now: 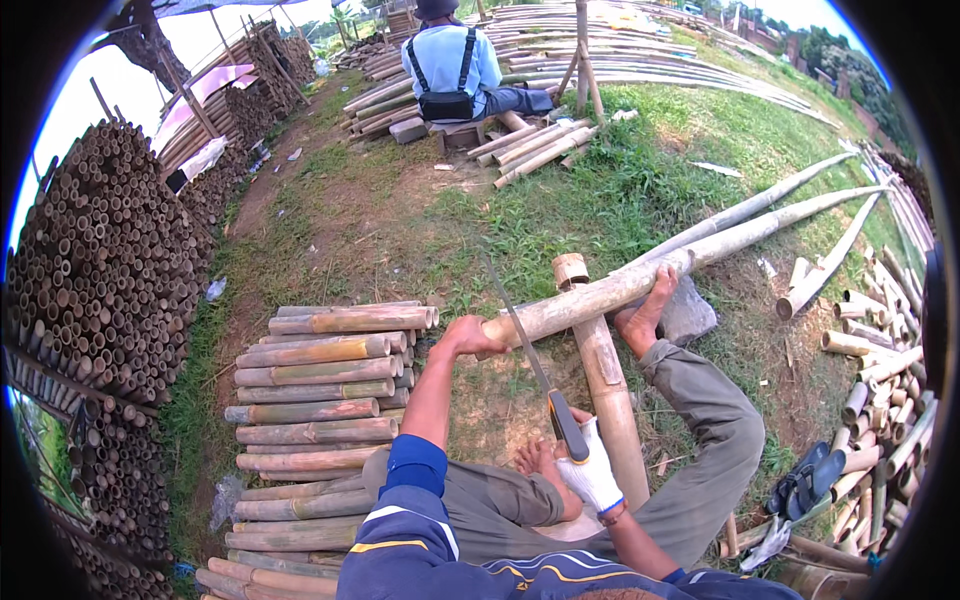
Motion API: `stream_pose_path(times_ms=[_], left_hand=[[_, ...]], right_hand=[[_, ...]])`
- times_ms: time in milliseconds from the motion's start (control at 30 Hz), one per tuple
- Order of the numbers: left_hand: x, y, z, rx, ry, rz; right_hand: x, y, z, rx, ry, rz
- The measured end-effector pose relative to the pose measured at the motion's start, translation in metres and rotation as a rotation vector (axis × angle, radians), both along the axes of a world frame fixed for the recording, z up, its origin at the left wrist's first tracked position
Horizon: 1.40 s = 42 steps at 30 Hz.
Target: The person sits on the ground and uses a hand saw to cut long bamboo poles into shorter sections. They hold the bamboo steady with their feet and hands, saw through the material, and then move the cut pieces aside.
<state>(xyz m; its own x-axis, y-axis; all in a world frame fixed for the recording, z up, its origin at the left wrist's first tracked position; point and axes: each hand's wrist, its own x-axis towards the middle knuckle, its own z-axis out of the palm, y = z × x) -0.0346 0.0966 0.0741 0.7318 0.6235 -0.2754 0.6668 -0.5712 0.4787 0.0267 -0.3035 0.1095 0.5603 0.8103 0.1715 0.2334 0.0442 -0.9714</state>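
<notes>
A long bamboo pole [590, 300] lies across a thicker bamboo log [608, 385], and its near end points to the left. My bare left hand [470, 338] is closed around that end. In a white glove, my right hand [595, 468] grips the black and orange handle of a handsaw [535, 362]. The saw's blade slants up and away, crossing the pole just right of my left hand; whether its teeth touch the bamboo I cannot tell. My bare foot [655, 298] presses against the pole farther along, beside a grey stone block [688, 312].
Cut bamboo pieces [315, 405] are stacked at my left, with a tall pile of bamboo [110, 270] beyond. Short offcuts [890, 400] and dark sandals [808, 480] lie at right. Ahead, a person [455, 70] sits facing away near long poles [590, 45].
</notes>
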Motion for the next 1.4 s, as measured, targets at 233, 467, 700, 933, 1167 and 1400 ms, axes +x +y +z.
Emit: stream_pose_path(times_ms=[233,467,700,933,1167,1400], left_hand=[[-0.032,-0.008,0.013,0.019,-0.046,0.081],[-0.013,-0.007,0.008,0.028,0.031,0.038],[-0.049,-0.001,0.006,0.082,0.031,0.057],[-0.056,-0.007,-0.009,0.182,-0.045,0.112],[-0.025,-0.002,-0.008,0.065,0.004,0.066],[-0.025,-0.005,-0.007,0.032,-0.010,0.067]], right_hand=[[-0.015,-0.067,-0.001,-0.045,-0.051,0.061],[0.050,0.177,0.009,-0.055,0.092,0.075],[-0.030,-0.036,0.001,-0.103,-0.019,0.047],[-0.009,0.021,0.011,-0.096,-0.016,0.042],[0.047,0.178,-0.019,-0.031,-0.029,0.058],[0.028,0.153,-0.022,0.065,0.047,0.078]])
